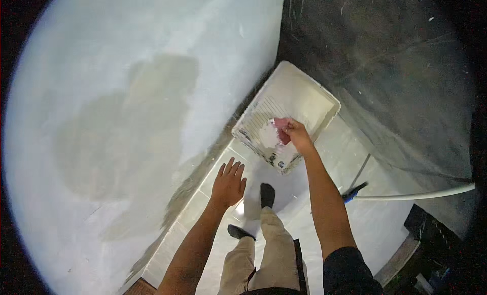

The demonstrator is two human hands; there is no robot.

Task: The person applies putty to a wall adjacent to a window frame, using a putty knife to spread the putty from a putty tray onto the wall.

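My right hand (298,134) grips a flat red scraper (282,126), its edge coated with white paste. It is over the ribbed part of a cream paint tray (304,94), which is smeared with paste and dark marks. Whether the scraper touches the tray is unclear. My left hand (229,184) holds nothing; its fingers are stretched out, below the tray's near left side and beside the wall's foot.
A white wall (233,46) with a large greyish patch (127,127) rises on the left. Dark sheeting (375,56) hangs at the right. A pale pole (416,194) with a blue and black end (353,192) lies right of my forearm. My feet (267,195) stand on light tiles.
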